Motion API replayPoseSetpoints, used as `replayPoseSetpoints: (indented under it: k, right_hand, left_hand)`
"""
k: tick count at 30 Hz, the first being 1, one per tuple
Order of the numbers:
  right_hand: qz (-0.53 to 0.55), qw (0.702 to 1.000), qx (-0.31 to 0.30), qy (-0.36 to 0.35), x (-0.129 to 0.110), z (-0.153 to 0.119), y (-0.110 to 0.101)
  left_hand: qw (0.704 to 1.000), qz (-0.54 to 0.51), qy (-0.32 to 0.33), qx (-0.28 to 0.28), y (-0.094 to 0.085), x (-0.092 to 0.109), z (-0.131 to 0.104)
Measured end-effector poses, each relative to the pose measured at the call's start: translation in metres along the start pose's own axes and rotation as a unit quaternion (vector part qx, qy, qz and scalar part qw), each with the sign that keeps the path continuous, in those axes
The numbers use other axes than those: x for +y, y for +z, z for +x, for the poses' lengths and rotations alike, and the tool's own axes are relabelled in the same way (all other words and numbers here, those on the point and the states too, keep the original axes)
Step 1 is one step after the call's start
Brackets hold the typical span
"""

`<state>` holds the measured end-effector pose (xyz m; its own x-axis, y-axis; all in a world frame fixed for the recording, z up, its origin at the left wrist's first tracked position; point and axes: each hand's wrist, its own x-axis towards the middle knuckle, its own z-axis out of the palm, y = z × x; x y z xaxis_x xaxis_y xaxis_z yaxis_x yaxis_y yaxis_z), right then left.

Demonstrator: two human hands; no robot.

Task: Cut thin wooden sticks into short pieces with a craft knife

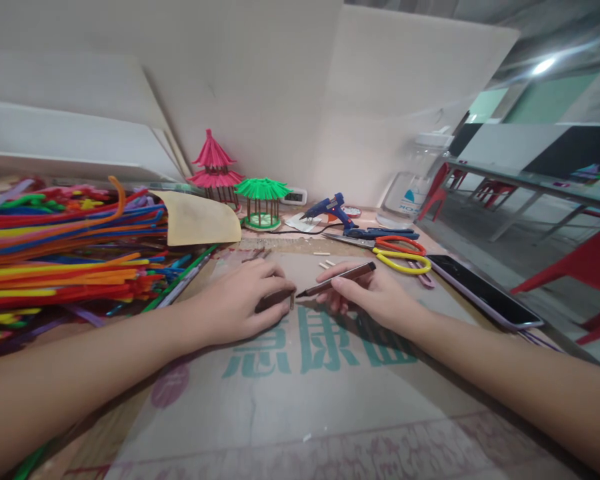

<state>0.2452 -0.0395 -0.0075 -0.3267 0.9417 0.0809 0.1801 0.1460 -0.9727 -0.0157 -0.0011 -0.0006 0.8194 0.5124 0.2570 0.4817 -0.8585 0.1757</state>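
Observation:
My right hand holds a dark brown marker, its tip pointing left. Facing that tip, my left hand pinches a small brown stick between thumb and fingers. Stick and tip are close; whether they touch is hard to tell. Several short pale sticks lie just beyond my right hand. Darker short sticks lie behind my left hand. Both hands are over a translucent sheet with green characters.
Colourful pipe cleaners fill the left side. Behind stand a pink-roofed model, a green-roofed one, a blue glue gun and a clear bottle. Scissors and a phone lie at right.

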Motion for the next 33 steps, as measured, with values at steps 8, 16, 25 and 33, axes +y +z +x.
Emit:
replayPoseSetpoints:
  k: [8,16,25,33]
  right_hand:
    - [-0.011,0.994,0.099,-0.049,-0.001,0.002,0.003]
    - [-0.09,0.987,0.082,-0.101,0.0,0.001,0.006]
    - [-0.186,0.964,0.007,-0.192,0.006,-0.004,0.009]
    - [-0.181,0.958,0.014,-0.222,0.015,0.0,0.004]
  left_hand:
    - [0.999,-0.021,-0.045,-0.003,0.001,0.003,0.001]
    - [0.98,0.069,-0.116,0.143,0.0,-0.034,0.002]
    - [0.977,0.079,-0.139,0.143,0.004,-0.067,-0.001]
    - [0.984,0.075,-0.079,0.139,0.001,-0.052,-0.003]
